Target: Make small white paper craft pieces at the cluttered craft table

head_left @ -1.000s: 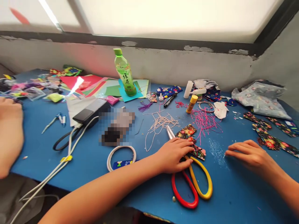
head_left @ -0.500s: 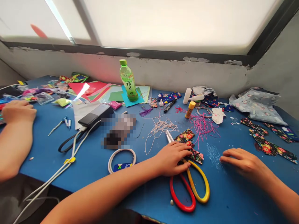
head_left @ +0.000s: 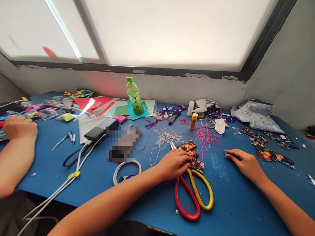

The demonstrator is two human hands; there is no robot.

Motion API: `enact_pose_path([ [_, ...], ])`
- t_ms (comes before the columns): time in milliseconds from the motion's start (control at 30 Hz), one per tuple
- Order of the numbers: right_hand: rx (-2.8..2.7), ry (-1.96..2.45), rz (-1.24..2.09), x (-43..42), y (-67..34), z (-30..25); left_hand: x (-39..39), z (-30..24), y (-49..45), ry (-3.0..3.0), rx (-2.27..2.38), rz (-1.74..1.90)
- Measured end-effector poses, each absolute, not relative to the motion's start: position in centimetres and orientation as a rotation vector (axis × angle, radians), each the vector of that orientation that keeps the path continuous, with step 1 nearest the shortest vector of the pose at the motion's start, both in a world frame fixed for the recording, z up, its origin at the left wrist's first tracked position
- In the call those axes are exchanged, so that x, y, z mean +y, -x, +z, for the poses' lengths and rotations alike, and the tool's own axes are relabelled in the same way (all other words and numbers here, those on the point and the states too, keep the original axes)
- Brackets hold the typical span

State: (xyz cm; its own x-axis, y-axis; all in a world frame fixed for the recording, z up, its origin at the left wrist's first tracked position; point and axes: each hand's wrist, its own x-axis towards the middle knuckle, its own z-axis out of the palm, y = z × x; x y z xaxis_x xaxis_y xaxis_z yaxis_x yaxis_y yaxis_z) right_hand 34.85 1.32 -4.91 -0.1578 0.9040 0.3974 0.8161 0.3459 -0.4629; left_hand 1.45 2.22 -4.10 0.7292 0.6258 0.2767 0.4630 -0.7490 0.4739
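My left hand rests across the scissors, hiding their pivot. One red and one yellow handle loop point toward me, and the blade tip shows past the wrist. Its bent fingers close over a black floral fabric strip, with more floral pieces behind. A thin pink thread shows by the fingertips. To the right, my right hand is raised slightly over the table, thumb and forefinger pinched together. A tiny pale speck shows at those fingertips, too small to name. Whitish smears mark the table beside it.
Pale cord, pink cord and a glue stick lie ahead. A green tea bottle stands at the back. A tape roll and a power bank with cables are left. Another person's arm reaches in.
The view has tilted up and turned slightly right, so things appear shifted left. My right hand's fingers have drawn into a pinch. My left hand stays over the scissors and fabric.
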Motion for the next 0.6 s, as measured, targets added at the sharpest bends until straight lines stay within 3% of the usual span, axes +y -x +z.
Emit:
enact_pose_path([
  [600, -1.525, 1.518, 0.583, 2.9, -36.5, -6.4, 3.6, -5.0, -1.0, -2.463, 0.884, 0.767],
])
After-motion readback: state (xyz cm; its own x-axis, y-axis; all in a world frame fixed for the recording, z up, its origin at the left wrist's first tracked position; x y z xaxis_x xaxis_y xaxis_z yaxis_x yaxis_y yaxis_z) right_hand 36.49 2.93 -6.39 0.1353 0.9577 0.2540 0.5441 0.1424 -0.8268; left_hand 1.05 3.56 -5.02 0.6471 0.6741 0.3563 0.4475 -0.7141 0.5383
